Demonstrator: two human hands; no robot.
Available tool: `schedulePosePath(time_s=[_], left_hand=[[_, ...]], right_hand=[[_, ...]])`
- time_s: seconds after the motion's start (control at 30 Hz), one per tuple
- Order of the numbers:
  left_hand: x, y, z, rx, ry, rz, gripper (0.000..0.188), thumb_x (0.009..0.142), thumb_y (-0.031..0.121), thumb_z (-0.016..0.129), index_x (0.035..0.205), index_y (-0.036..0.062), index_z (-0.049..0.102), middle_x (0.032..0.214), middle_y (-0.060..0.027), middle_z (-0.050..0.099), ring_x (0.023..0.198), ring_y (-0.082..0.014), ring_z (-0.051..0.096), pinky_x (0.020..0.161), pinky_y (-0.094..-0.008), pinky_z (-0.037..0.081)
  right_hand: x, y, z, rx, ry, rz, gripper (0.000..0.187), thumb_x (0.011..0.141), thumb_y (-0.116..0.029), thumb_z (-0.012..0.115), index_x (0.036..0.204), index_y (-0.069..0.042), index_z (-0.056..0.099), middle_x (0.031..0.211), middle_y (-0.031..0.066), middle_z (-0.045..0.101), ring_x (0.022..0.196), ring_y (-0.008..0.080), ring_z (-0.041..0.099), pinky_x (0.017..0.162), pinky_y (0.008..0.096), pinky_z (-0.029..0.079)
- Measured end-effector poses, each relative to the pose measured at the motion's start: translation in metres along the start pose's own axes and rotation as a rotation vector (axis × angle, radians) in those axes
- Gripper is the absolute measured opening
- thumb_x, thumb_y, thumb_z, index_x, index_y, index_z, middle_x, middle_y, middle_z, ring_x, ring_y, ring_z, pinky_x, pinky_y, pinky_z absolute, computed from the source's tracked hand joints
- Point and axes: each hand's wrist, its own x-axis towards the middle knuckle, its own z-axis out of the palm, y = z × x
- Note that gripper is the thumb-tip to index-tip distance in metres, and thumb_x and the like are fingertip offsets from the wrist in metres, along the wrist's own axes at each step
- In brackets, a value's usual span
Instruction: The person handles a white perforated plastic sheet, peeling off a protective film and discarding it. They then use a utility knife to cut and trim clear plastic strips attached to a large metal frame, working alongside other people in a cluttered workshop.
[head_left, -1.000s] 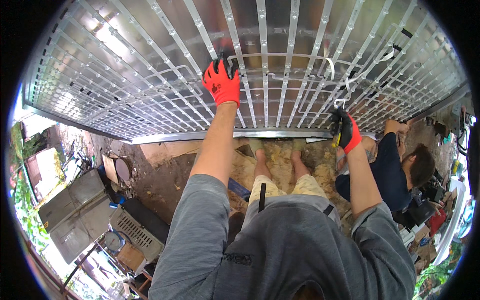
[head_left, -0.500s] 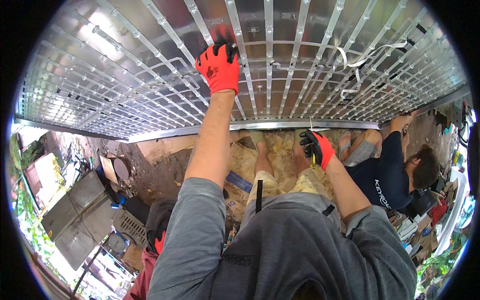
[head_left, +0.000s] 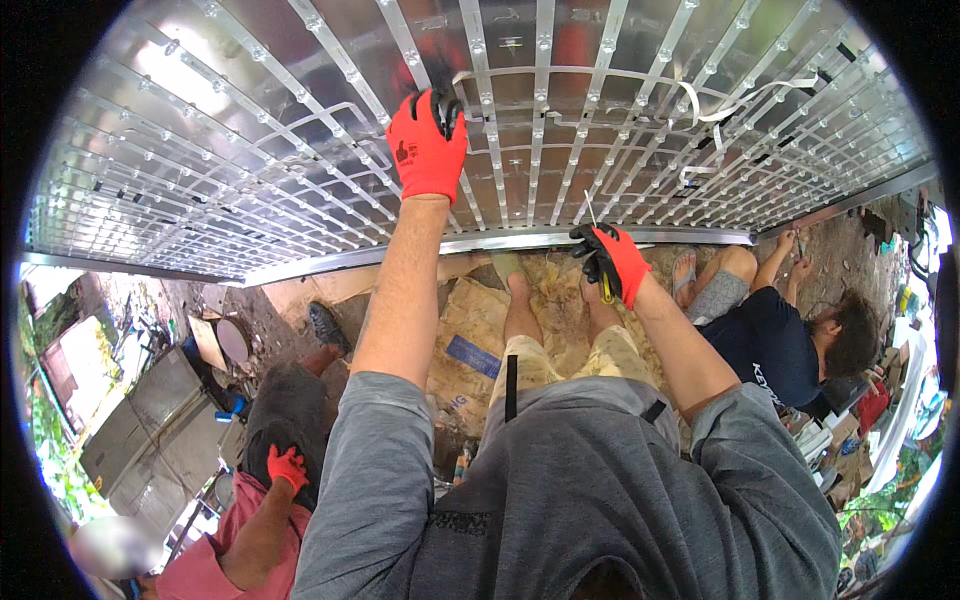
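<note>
My left hand, in a red and black glove, is against a large shiny metal panel lined with pale strips of small round lenses. Its fingers are curled in at one strip, near the end of a thin white cable; what they pinch, if anything, is hidden. Lower and to the right, my right hand, gloved alike, is closed round a screwdriver with a yellow and black handle. The screwdriver's thin shaft points up toward the panel's lower metal edge.
A co-worker in a dark shirt crouches at the right by the panel's corner. At the left sits another person in a red shirt with a red glove. Flattened cardboard lies underfoot; a grey cabinet stands far left.
My right hand has shifted left and up with the screwdriver. My left hand has dropped slightly along the panel. The person at the left has come further into view.
</note>
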Motion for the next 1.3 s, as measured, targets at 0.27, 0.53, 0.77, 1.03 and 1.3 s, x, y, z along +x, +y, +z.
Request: schedulePosePath(time_s=[0.27, 0.53, 0.77, 1.03, 1.3], left_hand=[[0.006, 0.016, 0.020, 0.237, 0.217, 0.146, 0.029, 0.074, 0.030, 0.074, 0.102, 0.0230, 0.070, 0.120, -0.0093, 0.059, 0.110, -0.0322, 0.053, 0.103, -0.0547, 0.031], [0.025, 0.031, 0.014, 0.256, 0.200, 0.126, 0.023, 0.079, 0.024, 0.068, 0.100, 0.0130, 0.066, 0.107, -0.0060, 0.063, 0.104, -0.0304, 0.055, 0.097, -0.0487, 0.035], [-0.017, 0.015, 0.004, 0.167, -0.086, -0.030, 0.028, 0.082, 0.024, 0.066, 0.107, 0.0115, 0.062, 0.115, -0.0090, 0.061, 0.111, -0.0314, 0.054, 0.100, -0.0488, 0.034], [0.018, 0.038, 0.014, 0.229, 0.246, 0.100, 0.042, 0.074, 0.028, 0.076, 0.111, 0.0114, 0.066, 0.116, -0.0107, 0.062, 0.113, -0.0335, 0.053, 0.099, -0.0485, 0.036], [0.026, 0.039, 0.015, 0.398, 0.100, 0.113, 0.029, 0.078, 0.027, 0.069, 0.100, 0.0097, 0.061, 0.104, -0.0087, 0.061, 0.104, -0.0303, 0.054, 0.095, -0.0487, 0.035]], right_hand=[[0.000, 0.039, -0.010, 0.066, 0.007, 0.070, 0.032, 0.100, -0.033, 0.050, 0.106, -0.005, 0.063, 0.082, 0.0092, 0.065, 0.050, 0.0169, 0.055, 0.046, 0.0308, 0.045], [0.004, 0.039, -0.013, 0.066, 0.045, 0.049, 0.032, 0.098, -0.033, 0.053, 0.107, -0.005, 0.064, 0.082, 0.0096, 0.066, 0.051, 0.0169, 0.056, 0.046, 0.0309, 0.045], [-0.005, 0.033, -0.008, 0.073, 0.069, 0.079, 0.030, 0.096, -0.034, 0.053, 0.104, -0.007, 0.065, 0.082, 0.0074, 0.066, 0.053, 0.0156, 0.055, 0.048, 0.0312, 0.045], [-0.006, 0.046, -0.014, 0.064, 0.050, 0.080, 0.032, 0.096, -0.035, 0.055, 0.107, -0.006, 0.063, 0.083, 0.0089, 0.066, 0.053, 0.0172, 0.056, 0.048, 0.0326, 0.046], [-0.012, 0.051, -0.016, 0.075, 0.084, 0.048, 0.033, 0.096, -0.034, 0.055, 0.109, -0.005, 0.063, 0.084, 0.0097, 0.066, 0.053, 0.0169, 0.056, 0.047, 0.0324, 0.045]])
